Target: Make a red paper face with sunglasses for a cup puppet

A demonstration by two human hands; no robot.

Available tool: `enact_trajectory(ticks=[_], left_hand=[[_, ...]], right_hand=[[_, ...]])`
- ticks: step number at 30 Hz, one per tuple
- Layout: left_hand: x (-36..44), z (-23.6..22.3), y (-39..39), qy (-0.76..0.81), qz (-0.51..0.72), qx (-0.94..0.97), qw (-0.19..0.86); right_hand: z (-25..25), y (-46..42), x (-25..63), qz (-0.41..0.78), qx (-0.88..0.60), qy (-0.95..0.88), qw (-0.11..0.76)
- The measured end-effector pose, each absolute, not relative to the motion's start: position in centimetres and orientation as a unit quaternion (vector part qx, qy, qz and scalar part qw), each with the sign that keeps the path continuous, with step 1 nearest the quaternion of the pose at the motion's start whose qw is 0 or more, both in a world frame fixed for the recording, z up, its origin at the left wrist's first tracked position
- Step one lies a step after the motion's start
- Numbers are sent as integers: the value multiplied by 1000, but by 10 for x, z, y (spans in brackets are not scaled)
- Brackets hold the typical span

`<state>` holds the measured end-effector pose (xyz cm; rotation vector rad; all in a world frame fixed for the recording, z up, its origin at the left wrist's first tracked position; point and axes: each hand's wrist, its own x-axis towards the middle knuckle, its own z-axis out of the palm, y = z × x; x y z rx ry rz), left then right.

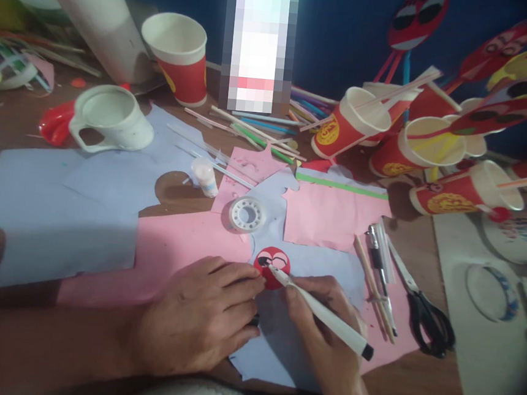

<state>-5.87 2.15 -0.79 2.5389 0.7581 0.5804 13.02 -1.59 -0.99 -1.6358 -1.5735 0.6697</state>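
A red paper disc [283,280] with drawn-on eyes lies on light blue paper [278,340]. The fingertips of my left hand [202,315] pinch its left edge. A small black piece [252,321], its kind unclear, pokes out between the lower fingers of that hand. Gripped in my right hand [322,316] is a white marker pen [327,317], its tip touching one of the eyes. Just above the disc a roll of clear tape [247,214] lies flat, with a small white bottle [205,177] beyond it.
Scissors [428,316], a black pen [380,257] and a wooden stick [373,287] lie at the right. Red paper cups [338,136] with straws and red paper faces [417,20] crowd behind. At the left stand a white mug [113,123] and another red cup [182,70]. Pink paper [171,245] spreads around.
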Motion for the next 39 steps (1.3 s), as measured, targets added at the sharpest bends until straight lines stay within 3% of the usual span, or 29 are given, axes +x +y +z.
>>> enact_trajectory(ticks=[39], left_hand=[[-59,-9,21,267,211,918,205]], right_hand=[[-10,-17,132,260,-614,-646,371]])
